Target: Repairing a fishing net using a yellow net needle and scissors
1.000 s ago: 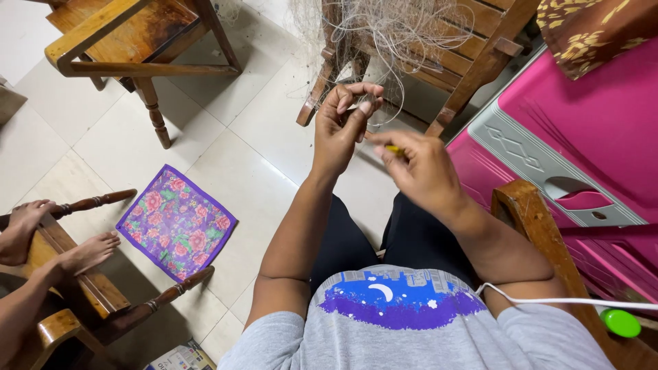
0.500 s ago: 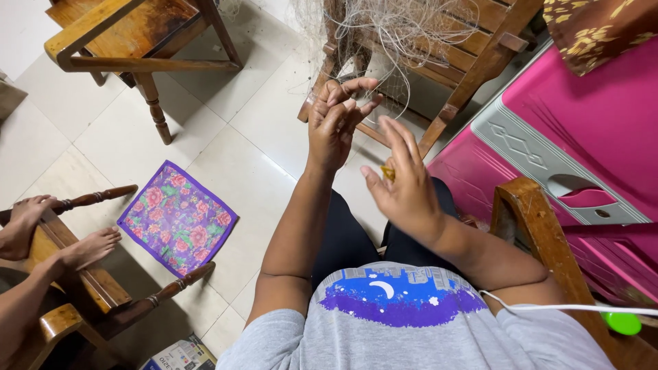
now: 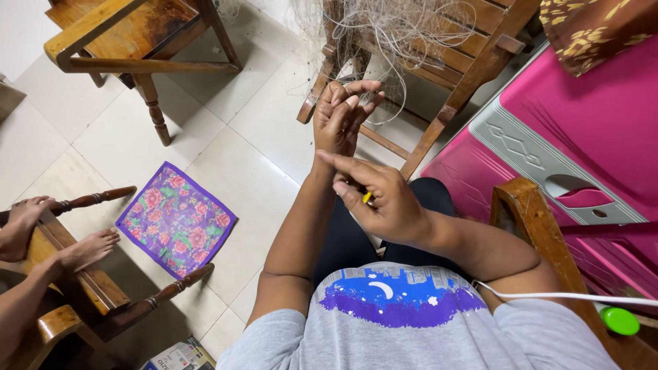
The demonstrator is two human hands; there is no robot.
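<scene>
Fingers [image 3: 356, 103] of the left hand [image 3: 340, 120] are raised and loosely curled, pinching strands of the pale, tangled fishing net [image 3: 384, 34] that drapes over the slatted wooden chair [image 3: 473, 62] ahead. Nearer the body, the right hand [image 3: 384, 202] is closed around a small yellow tool [image 3: 367, 197], only its tip showing between the fingers, with the forefinger stretched out toward the left wrist. Both hands are held above the person's lap, over dark trousers and a grey shirt with a blue and purple print.

On the pale tiled floor [image 3: 253, 137] to the left lies a square purple cloth with a pink floral pattern [image 3: 176, 219]. A second wooden chair [image 3: 130, 34] stands at the upper left. Another person's bare feet [image 3: 89, 248] rest on a wooden armrest at the left edge. A bright pink plastic cabinet with a grey panel [image 3: 582, 123] fills the right side, and a white cable [image 3: 562, 297] runs past a round green cap [image 3: 619, 321]. A small printed package [image 3: 179, 356], white with coloured patches, sits at the bottom edge.
</scene>
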